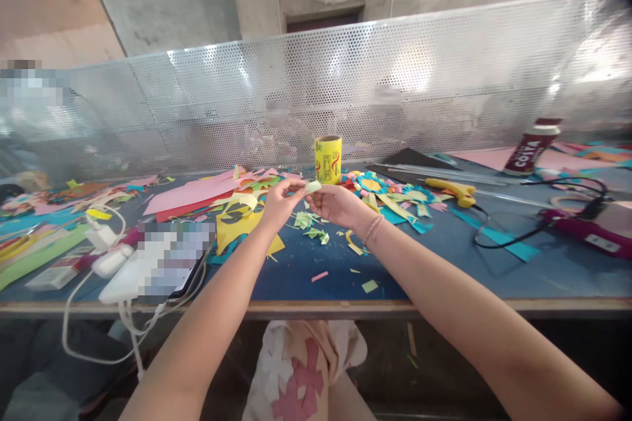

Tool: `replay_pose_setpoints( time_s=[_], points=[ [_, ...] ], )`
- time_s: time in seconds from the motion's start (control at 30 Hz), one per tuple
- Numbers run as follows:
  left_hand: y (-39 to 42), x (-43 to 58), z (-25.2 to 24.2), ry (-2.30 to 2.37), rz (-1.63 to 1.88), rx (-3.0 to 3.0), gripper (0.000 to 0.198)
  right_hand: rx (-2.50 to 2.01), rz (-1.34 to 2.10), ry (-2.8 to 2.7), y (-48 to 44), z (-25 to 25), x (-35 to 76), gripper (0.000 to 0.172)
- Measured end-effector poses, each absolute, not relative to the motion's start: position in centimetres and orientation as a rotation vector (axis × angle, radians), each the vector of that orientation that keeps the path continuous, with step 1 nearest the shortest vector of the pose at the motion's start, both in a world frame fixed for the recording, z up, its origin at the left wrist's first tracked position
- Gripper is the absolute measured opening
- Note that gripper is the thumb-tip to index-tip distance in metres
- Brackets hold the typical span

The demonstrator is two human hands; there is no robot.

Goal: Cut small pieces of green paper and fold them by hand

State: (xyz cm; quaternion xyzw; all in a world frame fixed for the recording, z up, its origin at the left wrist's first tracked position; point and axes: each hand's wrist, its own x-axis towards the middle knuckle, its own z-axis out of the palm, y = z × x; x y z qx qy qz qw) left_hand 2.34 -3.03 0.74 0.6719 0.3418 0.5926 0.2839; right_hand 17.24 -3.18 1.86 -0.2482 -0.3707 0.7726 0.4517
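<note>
Both hands meet above the middle of the blue table. Between the fingertips of my left hand (285,202) is a small pale green paper piece (313,187), pinched at its left end. My right hand (340,205) is closed at the other end of that piece, its fingers curled and partly hidden. Just behind them a yellow tube (328,159) with printed markings stands upright. Below the hands lie light green paper scraps (316,235). Left of them is a cut yellow paper sheet (241,233).
Pink sheets (195,194), a phone (190,256) and a white power bank (121,279) with cables lie left. To the right are a yellow-handled glue gun (451,191), its cord, and a dark red bottle (530,148). A perforated metal screen (306,99) borders the far edge.
</note>
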Motion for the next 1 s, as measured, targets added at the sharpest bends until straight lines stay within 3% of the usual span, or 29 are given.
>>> replay_pose_setpoints(
  time_s=[0.43,0.73,1.0],
  points=[
    [-2.81,2.36,0.50,0.668,1.534,1.476,0.013,-0.476,1.989,-0.983,-3.13,1.68,17.59,0.019],
    [-3.71,2.40,1.05,0.464,1.507,1.534,0.014,-0.310,1.954,-1.210,-3.28,1.43,17.71,0.009],
    [-3.39,2.35,0.97,0.575,1.578,1.799,0.021,-0.335,1.885,-1.244,-3.20,1.30,17.58,0.012]
  ],
)
